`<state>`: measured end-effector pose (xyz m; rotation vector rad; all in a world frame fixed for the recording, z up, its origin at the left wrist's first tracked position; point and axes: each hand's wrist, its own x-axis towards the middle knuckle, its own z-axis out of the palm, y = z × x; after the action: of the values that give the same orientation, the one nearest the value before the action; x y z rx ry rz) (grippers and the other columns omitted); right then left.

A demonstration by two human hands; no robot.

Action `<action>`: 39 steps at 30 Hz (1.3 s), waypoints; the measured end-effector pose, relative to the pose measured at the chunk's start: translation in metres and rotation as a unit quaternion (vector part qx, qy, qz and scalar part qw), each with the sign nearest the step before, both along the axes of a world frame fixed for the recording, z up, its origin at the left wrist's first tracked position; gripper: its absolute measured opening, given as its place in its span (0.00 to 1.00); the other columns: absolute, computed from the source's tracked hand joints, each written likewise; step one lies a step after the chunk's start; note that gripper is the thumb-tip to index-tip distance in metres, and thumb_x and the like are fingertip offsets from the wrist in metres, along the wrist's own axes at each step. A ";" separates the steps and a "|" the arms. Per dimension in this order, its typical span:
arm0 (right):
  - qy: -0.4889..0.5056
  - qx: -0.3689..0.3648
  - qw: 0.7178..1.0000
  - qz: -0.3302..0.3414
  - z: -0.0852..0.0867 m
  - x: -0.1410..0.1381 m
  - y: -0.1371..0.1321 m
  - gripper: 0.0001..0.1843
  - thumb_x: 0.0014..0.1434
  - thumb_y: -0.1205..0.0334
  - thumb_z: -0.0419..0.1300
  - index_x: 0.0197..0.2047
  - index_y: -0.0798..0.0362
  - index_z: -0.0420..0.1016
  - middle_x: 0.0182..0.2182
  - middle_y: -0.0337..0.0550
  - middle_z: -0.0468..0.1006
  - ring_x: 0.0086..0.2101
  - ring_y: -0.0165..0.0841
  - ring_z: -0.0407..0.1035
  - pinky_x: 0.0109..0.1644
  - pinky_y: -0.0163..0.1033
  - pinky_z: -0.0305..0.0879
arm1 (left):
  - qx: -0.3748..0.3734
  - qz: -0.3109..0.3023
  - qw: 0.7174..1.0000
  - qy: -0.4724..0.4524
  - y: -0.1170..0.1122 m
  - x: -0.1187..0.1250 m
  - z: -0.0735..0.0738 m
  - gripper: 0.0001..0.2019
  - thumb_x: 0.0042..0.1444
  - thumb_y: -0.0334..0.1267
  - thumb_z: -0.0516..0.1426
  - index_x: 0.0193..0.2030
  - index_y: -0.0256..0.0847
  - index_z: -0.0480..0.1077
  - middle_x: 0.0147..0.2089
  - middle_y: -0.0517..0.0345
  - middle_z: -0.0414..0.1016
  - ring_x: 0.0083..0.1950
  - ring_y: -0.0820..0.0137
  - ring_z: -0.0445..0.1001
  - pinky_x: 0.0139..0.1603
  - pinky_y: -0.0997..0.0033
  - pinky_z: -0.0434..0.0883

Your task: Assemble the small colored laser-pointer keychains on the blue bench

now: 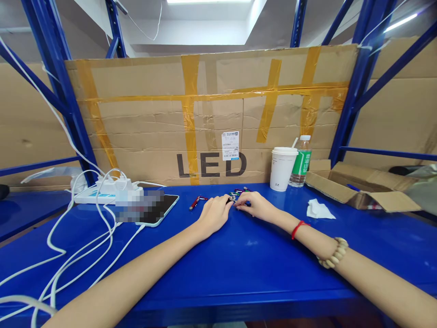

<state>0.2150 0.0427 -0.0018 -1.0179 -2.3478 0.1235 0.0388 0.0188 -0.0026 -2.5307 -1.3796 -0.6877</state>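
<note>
Both my hands meet at the middle of the blue table (239, 264). My left hand (215, 212) and my right hand (254, 206) are curled, their fingertips pinching a small dark object (234, 201) between them that I cannot make out. Just behind the fingers lies a little heap of small coloured keychain-like items (239, 192). A red one (194, 203) lies apart to the left. My right wrist wears a red string (298, 228) and a beaded bracelet (334, 255).
A phone (159, 211) and a white power strip (102, 191) with white cables (68, 259) lie on the left. A white paper cup (282, 169) and a water bottle (301, 161) stand at the back right, near a crumpled tissue (317, 210) and an open cardboard box (362, 189). A taped cardboard sheet marked LED (211, 114) forms the back wall.
</note>
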 end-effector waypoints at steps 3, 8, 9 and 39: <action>-0.011 0.015 0.999 -0.028 -0.002 0.001 0.002 0.06 0.51 0.64 0.57 0.32 0.51 0.76 0.30 0.41 0.75 0.30 0.30 0.68 0.34 0.34 0.62 | 0.002 0.000 1.000 0.001 -0.001 0.000 0.000 0.14 0.60 0.41 0.39 0.40 0.39 0.62 0.37 0.54 0.72 0.40 0.65 0.70 0.39 0.67 0.64; -0.013 0.021 0.999 -0.045 -0.005 0.001 0.004 0.07 0.51 0.59 0.58 0.31 0.50 0.76 0.29 0.41 0.74 0.27 0.28 0.66 0.33 0.34 0.61 | -0.003 0.006 1.000 0.002 -0.002 0.001 0.002 0.14 0.60 0.40 0.38 0.39 0.39 0.62 0.35 0.54 0.72 0.38 0.66 0.70 0.37 0.68 0.64; -0.013 0.026 0.998 -0.049 -0.004 0.002 0.004 0.07 0.50 0.57 0.59 0.31 0.50 0.76 0.29 0.41 0.74 0.27 0.28 0.66 0.33 0.34 0.61 | -0.003 0.007 1.000 0.003 -0.002 0.002 0.003 0.14 0.60 0.40 0.38 0.39 0.39 0.62 0.35 0.54 0.72 0.38 0.66 0.70 0.37 0.68 0.64; 0.065 -0.056 0.996 -0.011 -0.003 0.008 0.010 0.16 0.48 0.50 0.58 0.24 0.56 0.73 0.21 0.40 0.74 0.22 0.28 0.66 0.27 0.32 0.60 | -0.062 -0.117 0.983 -0.127 -0.004 -0.002 0.002 0.11 0.60 0.40 0.39 0.45 0.44 0.56 0.42 0.58 0.69 0.42 0.69 0.69 0.40 0.72 0.64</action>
<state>0.2231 0.0530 -0.0048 -1.0554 -2.2320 0.3080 0.0363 0.0152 -0.0002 -2.8142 -1.2401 -1.0314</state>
